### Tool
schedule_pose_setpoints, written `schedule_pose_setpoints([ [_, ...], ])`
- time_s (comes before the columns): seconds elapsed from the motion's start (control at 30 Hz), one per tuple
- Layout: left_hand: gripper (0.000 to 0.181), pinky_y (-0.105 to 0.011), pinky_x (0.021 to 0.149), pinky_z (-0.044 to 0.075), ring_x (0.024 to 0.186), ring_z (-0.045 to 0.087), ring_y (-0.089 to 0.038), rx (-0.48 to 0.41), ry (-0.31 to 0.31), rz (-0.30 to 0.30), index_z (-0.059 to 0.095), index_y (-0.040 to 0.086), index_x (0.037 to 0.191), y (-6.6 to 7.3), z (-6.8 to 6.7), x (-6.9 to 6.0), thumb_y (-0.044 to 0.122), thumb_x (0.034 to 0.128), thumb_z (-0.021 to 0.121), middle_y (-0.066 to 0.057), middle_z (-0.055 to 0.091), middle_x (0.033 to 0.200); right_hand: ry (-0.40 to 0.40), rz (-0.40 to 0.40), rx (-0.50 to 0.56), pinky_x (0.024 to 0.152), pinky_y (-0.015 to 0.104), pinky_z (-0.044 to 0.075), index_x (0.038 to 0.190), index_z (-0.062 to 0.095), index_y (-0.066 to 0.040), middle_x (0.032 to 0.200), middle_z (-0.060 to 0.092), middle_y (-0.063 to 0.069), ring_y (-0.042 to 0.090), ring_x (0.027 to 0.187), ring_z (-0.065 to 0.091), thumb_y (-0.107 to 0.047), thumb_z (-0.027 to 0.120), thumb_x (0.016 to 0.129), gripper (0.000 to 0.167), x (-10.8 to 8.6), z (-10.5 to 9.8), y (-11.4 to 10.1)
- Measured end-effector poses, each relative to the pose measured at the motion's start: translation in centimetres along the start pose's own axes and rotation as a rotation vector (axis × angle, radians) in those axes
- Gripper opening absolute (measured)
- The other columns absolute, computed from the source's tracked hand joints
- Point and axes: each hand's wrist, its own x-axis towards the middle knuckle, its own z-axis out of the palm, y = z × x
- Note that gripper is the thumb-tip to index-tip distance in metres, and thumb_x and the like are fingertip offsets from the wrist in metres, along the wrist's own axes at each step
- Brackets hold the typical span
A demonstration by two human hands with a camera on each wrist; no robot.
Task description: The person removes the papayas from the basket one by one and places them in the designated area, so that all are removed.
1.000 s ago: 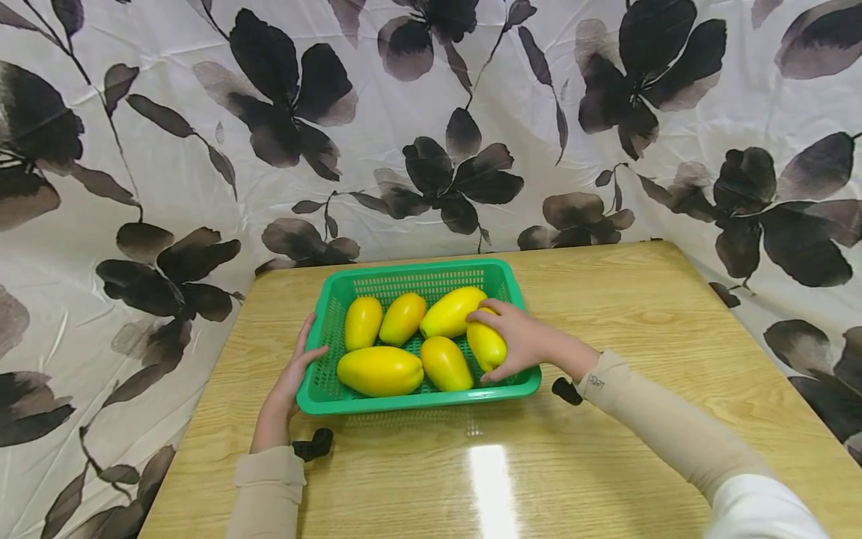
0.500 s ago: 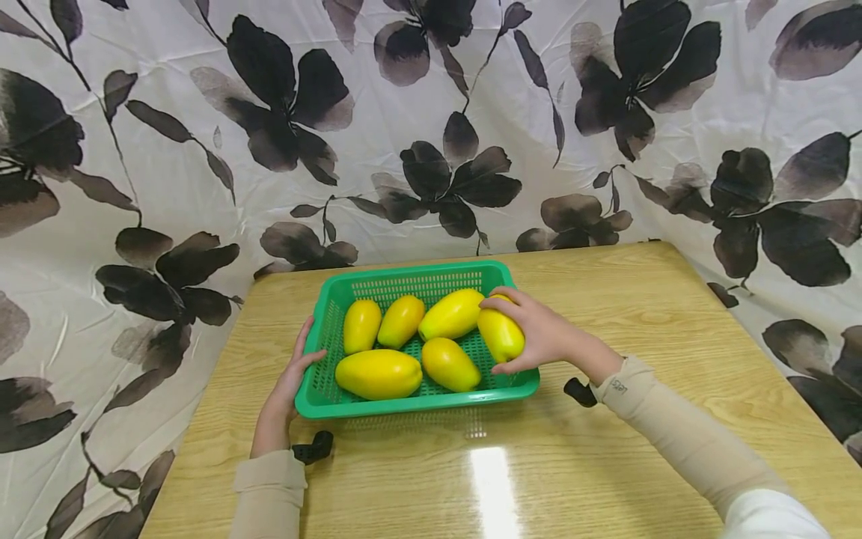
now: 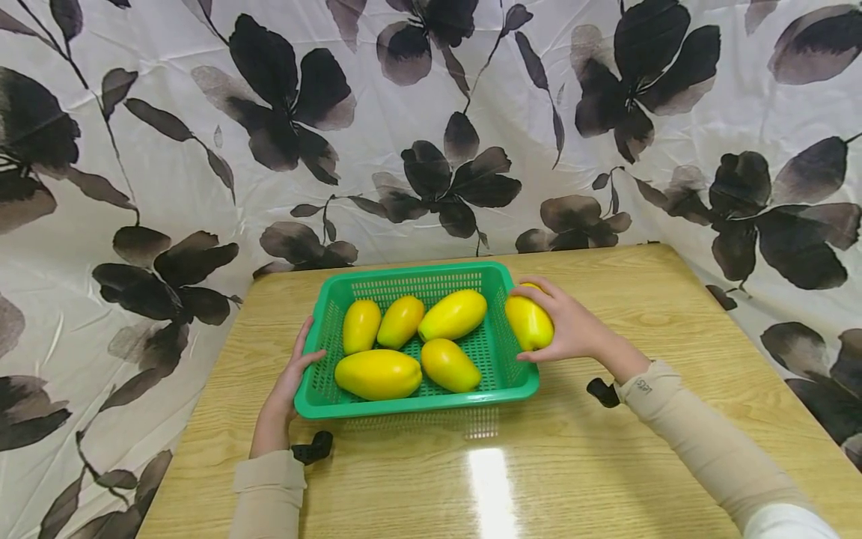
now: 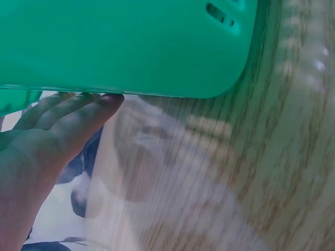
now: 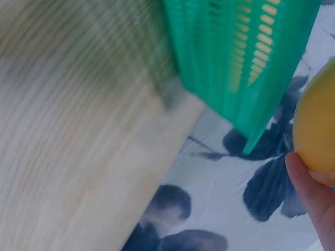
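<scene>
A green plastic basket (image 3: 417, 406) sits on the table with several yellow papayas inside, among them a large papaya (image 3: 378, 374) at the front left and a smaller papaya (image 3: 450, 365) beside it. My left hand (image 3: 291, 378) holds the basket's left side, thumb over the rim and fingers straight along the outer wall, as the left wrist view shows too. My right hand (image 3: 569, 322) grips another papaya (image 3: 528, 320) between thumb and fingers, at the basket's right rim. Part of this papaya (image 5: 316, 125) shows in the right wrist view, with a fingertip against it.
The wooden table (image 3: 606, 299) extends to the right of the basket and in front of it. A floral cloth (image 3: 431, 90) hangs behind and at both sides. Black wrist mounts (image 3: 313, 447) stick out below both hands.
My right hand has lifted the papaya from the basket's right part and carried it rightward to the rim. The front middle papaya has tilted slightly. My left hand stays in place.
</scene>
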Motion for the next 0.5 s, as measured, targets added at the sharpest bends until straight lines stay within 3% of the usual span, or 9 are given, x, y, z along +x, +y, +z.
schedule_pose_setpoints([
  [0.5,0.065,-0.054,0.099,0.024,0.134,0.010,-0.034,-0.029,-0.007,0.010,-0.007,0.045,0.143,-0.1,0.0,-0.1,0.016,0.0986,0.032,-0.002,-0.011,0.152,0.050,0.058,0.019,0.079,0.051,0.044,0.126,0.047,-0.011,0.129,0.041,0.014,0.034,0.109,0.047,-0.034,0.086,0.052,0.087,-2.0,-0.7,3.2],
])
